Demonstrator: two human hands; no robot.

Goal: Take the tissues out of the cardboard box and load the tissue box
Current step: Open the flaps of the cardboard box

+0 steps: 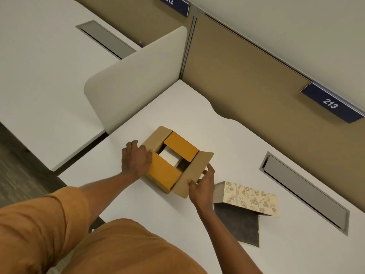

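Observation:
A brown cardboard box (165, 173) sits in the middle of the white desk with its flaps partly open. White tissues (169, 157) show through the gap between its two orange inner flaps. My left hand (136, 159) rests flat on the box's left side and left flap. My right hand (203, 181) pinches the edge of the right outer flap, which is folded outward. The floral tissue box (246, 198) lies on its side to the right of the cardboard box, its dark lined lid or base (239, 226) folded open onto the desk.
The white desk (197, 119) meets a tan partition wall at the back. A grey cable slot (304, 192) is set into the desk at the right. A rounded white divider panel (136, 76) stands at the left, with another desk beyond it.

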